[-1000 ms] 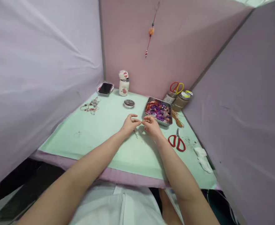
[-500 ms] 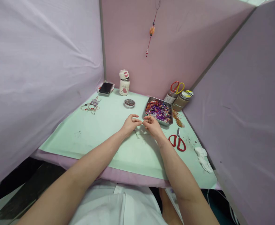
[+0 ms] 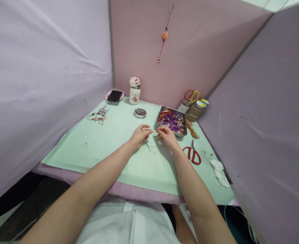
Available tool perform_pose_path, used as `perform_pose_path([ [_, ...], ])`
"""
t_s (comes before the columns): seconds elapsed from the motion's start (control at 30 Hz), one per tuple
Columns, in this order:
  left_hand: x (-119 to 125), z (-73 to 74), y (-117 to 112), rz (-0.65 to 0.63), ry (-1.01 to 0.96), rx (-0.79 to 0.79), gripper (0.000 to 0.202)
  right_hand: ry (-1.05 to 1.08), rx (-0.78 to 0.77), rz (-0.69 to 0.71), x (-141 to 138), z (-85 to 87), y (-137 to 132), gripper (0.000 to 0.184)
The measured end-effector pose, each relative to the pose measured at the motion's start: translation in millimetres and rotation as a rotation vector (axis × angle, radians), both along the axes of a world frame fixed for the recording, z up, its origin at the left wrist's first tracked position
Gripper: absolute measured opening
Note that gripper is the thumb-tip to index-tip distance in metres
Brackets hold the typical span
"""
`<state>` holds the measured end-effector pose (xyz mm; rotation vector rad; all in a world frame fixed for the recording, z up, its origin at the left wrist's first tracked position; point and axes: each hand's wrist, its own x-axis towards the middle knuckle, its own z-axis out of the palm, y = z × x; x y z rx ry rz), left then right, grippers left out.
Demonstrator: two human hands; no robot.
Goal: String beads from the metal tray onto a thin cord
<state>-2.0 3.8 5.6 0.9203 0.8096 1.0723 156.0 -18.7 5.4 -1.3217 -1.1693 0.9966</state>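
Note:
My left hand (image 3: 139, 134) pinches a thin cord (image 3: 148, 147) between thumb and fingertips, over the middle of the green tabletop. A loop of that cord dangles below the hand, and what looks like a small bead or charm shows under the fingers, too small to name. Facing it a short gap away, my right hand (image 3: 167, 136) is closed in a pinch on the cord too, with a fine strand spanning the fingertips. Just behind my right hand stands a metal tray (image 3: 184, 135) full of purple, red and clear beads (image 3: 171, 120).
Red-handled scissors (image 3: 193, 154) lie right of my right forearm, with white cloth (image 3: 219, 173) beyond. Behind are brown cords (image 3: 193, 130), a jar (image 3: 197, 110) and upright scissors (image 3: 192, 96). Left are a round tin (image 3: 140, 113), a bottle (image 3: 134, 92), a phone (image 3: 114, 96) and beaded strings (image 3: 99, 116).
My hands have drawn slightly apart, widening the gap between the fingertips, with the strand now showing across it. The view has shifted slightly.

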Motion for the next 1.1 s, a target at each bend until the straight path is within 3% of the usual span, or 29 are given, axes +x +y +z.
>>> perform_pose_path([
  [0.13,0,0.0,0,0.0,-0.018,-0.007,0.035,-0.218,0.148,0.08,-4,-2.3,-1,0.016],
  [0.47,0,0.7,0,0.014,0.047,-0.047,0.034,-0.343,0.391,0.079,-11,2.8,-7,0.012],
  [0.7,1,-4.2,3,0.015,0.022,-0.061,0.039,-0.432,0.44,0.069,-11,4.2,-10,0.009],
  [1.1,0,5.9,-3,0.018,0.034,-0.058,0.038,-0.448,0.509,0.081,-12,5.1,-11,0.008],
])
